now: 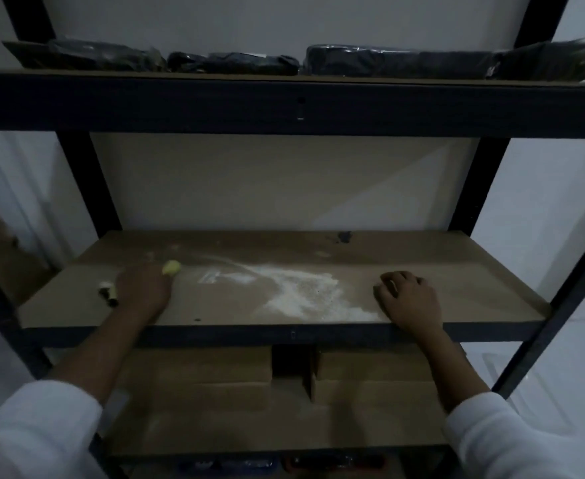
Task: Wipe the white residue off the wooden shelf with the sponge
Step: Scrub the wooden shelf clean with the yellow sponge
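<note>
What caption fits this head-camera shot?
Left hand holds yellow sponge beside white residue on wooden shelf; right hand rests nearby.

Perhaps storeroom; metal shelving rack (284, 108)

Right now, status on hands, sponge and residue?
Left hand on yellow sponge. Right hand resting, curled. White residue unwiped between them.
</note>
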